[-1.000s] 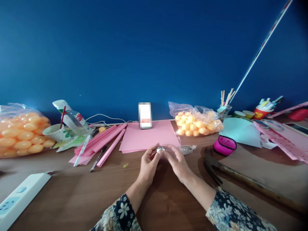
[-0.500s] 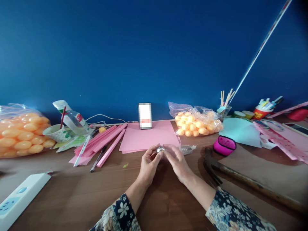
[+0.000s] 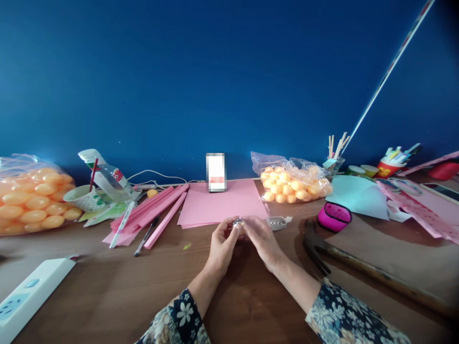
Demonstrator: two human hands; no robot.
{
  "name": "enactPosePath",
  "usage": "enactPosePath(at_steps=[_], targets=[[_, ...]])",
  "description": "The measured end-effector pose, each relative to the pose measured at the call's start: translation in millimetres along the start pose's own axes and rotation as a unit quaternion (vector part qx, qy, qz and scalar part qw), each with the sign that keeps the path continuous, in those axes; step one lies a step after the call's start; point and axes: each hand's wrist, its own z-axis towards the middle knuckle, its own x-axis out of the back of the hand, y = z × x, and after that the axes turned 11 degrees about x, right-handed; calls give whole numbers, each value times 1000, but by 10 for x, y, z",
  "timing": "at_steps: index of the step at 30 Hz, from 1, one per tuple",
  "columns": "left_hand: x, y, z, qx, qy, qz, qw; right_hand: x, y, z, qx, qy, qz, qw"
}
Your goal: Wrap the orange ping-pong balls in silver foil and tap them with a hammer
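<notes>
Between the fingertips of both hands is a small shiny silver ball-like piece [image 3: 238,222], partly covered by the fingers. My left hand [image 3: 223,242] pinches it from the left, thumb at the near side. From the right, my right hand [image 3: 263,240] closes its thumb and fingers on the same piece. Just beyond the hands lies a stack of pink paper [image 3: 222,203]. Close behind the right hand rests a small clear packet with silvery contents [image 3: 278,222].
A hammer [image 3: 358,258] and a magenta pouch [image 3: 334,217] lie at right. Bags of orange balls [image 3: 287,184] stand at the back and far left. Pink strips [image 3: 150,208], a pen [image 3: 146,236] and a power strip [image 3: 36,296] lie left. A phone-like screen [image 3: 216,172] stands against the wall.
The fingertips have shifted slightly on the silver piece, and a little less of it shows. Everything else stays in place.
</notes>
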Motion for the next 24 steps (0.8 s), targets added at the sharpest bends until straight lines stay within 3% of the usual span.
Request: enactPosePath(at_steps=[10, 24], targets=[[0, 33, -24, 4, -16, -4, 1000, -1, -17, -22, 3, 2, -11, 1000], [15, 9, -4, 1, 2, 29, 1000, -11, -70, -8, 0, -2, -25, 1000]])
